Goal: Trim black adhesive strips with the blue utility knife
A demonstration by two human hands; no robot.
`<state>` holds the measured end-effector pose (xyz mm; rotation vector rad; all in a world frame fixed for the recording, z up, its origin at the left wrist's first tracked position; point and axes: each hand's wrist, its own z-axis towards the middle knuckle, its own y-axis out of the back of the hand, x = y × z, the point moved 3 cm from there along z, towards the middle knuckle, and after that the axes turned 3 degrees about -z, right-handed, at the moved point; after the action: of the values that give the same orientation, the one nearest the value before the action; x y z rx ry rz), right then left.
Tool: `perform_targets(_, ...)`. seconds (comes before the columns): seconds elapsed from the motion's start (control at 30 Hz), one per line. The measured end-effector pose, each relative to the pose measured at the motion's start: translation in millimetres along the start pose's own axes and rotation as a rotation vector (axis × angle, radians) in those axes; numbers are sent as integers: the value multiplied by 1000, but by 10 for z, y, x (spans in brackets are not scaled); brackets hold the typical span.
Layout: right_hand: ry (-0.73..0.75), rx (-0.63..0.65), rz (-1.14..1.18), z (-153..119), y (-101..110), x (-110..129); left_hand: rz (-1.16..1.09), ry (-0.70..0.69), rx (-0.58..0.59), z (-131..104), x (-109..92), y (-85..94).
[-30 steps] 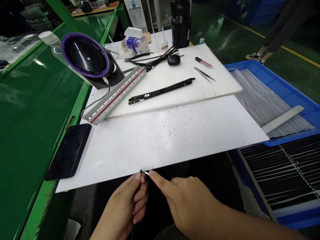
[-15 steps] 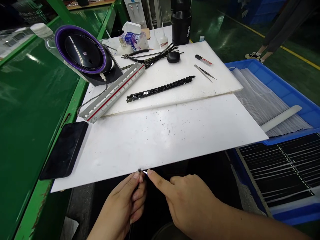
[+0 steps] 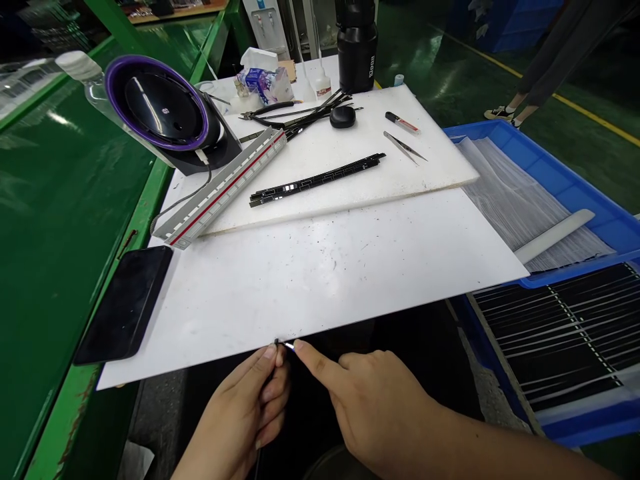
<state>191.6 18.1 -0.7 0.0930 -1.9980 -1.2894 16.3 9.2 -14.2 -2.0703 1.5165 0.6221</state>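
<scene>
My left hand [image 3: 250,400] is closed at the board's front edge, its thumb and forefinger pinching a small dark piece [image 3: 277,342]. A thin dark line hangs below that hand; I cannot tell whether it belongs to the same piece. My right hand [image 3: 380,400] is curled, with its index finger stretched along a thin tool with a shiny metal tip [image 3: 289,345]. That tip meets or nearly meets the dark piece. The tool's handle is hidden by the hand. Beyond, black circuit strips [image 3: 320,180] lie on a thick white foam slab [image 3: 425,147].
On the white board [image 3: 300,280] lie a phone [image 3: 125,303] and a grey scale ruler [image 3: 225,190]. A purple-rimmed fan [image 3: 157,103] stands behind. Tweezers [image 3: 404,147], a red-and-black marker-like item [image 3: 401,123] and pliers [image 3: 267,110] rest farther back. Blue trays [image 3: 620,207] sit at right.
The whole view has shifted slightly left. Both hands keep nearly the same pose, with the metal tip still at the dark piece.
</scene>
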Motion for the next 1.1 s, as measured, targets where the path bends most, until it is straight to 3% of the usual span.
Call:
perform_targets(0.37,7,-13,-98,21,10,12,18,2,-8,15,-14,-2)
perform_targets(0.67,47,-56,82,-11,2,-26,38,21,9,33,-10,49)
perform_targets(1.1,19,-11,-82,1,47,32,57,14,16,28,-38,33)
